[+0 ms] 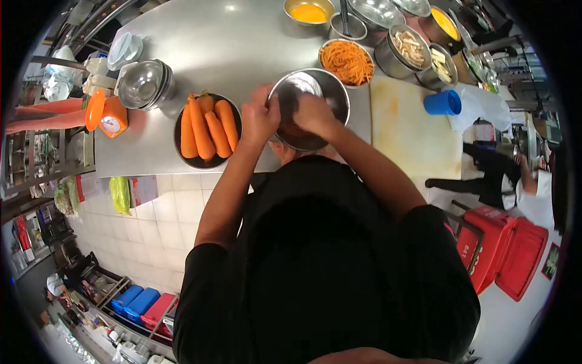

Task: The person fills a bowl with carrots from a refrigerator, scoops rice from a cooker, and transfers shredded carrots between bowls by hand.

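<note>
A metal bowl (344, 104) stands at the front edge of the steel table. My left hand (260, 115) is closed on the left rim of this bowl. Inside the bowl is my right hand (312, 114), its fingers blurred and partly hidden, so what they hold, if anything, cannot be made out. Left of my left hand, a dark round bowl (179, 141) holds several whole carrots (201, 130). Shredded carrot (345, 62) fills another bowl just behind and right of the metal bowl.
A cutting board (412, 124) with a blue cup (442, 102) lies to the right. Stacked metal bowls (142, 85) and an orange scale (112, 118) stand left. Pots of cut food (409, 48) line the back right. Another person (503, 176) is at far right.
</note>
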{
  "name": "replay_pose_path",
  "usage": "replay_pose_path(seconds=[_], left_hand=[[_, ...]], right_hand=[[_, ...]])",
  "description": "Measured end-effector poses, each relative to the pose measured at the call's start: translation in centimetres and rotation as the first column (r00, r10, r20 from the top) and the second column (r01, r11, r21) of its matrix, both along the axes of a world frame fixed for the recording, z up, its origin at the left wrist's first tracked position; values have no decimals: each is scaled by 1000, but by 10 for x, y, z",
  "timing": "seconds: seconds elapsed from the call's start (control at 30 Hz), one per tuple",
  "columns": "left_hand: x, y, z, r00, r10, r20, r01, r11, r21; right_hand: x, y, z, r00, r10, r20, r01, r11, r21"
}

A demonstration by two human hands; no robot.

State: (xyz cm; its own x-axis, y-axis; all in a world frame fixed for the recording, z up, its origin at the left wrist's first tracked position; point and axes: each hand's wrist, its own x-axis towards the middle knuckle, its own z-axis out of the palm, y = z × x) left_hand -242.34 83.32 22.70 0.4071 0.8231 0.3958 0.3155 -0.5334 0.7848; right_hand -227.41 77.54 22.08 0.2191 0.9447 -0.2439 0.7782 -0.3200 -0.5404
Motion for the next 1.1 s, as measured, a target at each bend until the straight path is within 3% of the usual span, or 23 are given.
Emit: replay_pose_path(seconds=[0.03, 0.07, 0.17, 0.27, 0.33, 0.5, 0.53, 0.6, 0.7, 0.8, 0.83, 0.93, 0.97, 1.1], left_hand=[[0, -4, -1, 1000, -22, -9, 22, 1000, -9], [0, -4, 0, 1000, -28, -7, 28, 1000, -7], [0, 4, -2, 1000, -16, 20, 15, 998, 60], [-7, 7, -4, 999, 5, 40, -7, 999, 40], [-8, 4, 0, 999, 14, 29, -14, 1000, 10], [-4, 4, -1, 1000, -12, 15, 11, 998, 64], [-5, 4, -2, 1000, -8, 11, 8, 999, 51], [-12, 6, -2, 1000, 4, -6, -4, 1000, 30], [-17, 2, -2, 999, 38, 17, -38, 999, 14], [-12, -3, 4, 999, 12, 50, -16, 996, 87], [-9, -3, 3, 999, 18, 39, -22, 994, 109], [-3, -6, 5, 999, 35, 36, -40, 989, 142], [-2, -7, 5, 998, 35, 47, -41, 991, 131], [0, -10, 6, 998, 48, 29, -52, 991, 124]], right_hand=[[10, 17, -10, 997, 41, 72, -58, 967, 248], [13, 18, -18, 981, 196, 9, -195, 976, 97], [5, 5, -75, 911, 405, 76, -407, 860, 308], [7, 0, -8, 915, 402, 31, -394, 909, -134], [17, 13, -13, 993, 117, -1, -115, 976, 186], [-12, 22, -48, 921, 313, -231, -219, 909, 355], [-18, 21, -51, 877, 462, -130, -420, 869, 261], [-12, 9, -69, 844, 536, -27, -535, 844, 33], [4, -4, -31, 836, 537, 113, -543, 840, 27], [6, -13, -13, 939, 322, 120, -329, 943, 49], [4, -15, -30, 947, 283, 152, -285, 959, -6], [-13, -24, -48, 920, 206, 334, -269, 950, 156], [-15, -21, -49, 977, 185, 110, -185, 983, -6], [-25, -11, -72, 963, 206, -176, -192, 977, 94]])
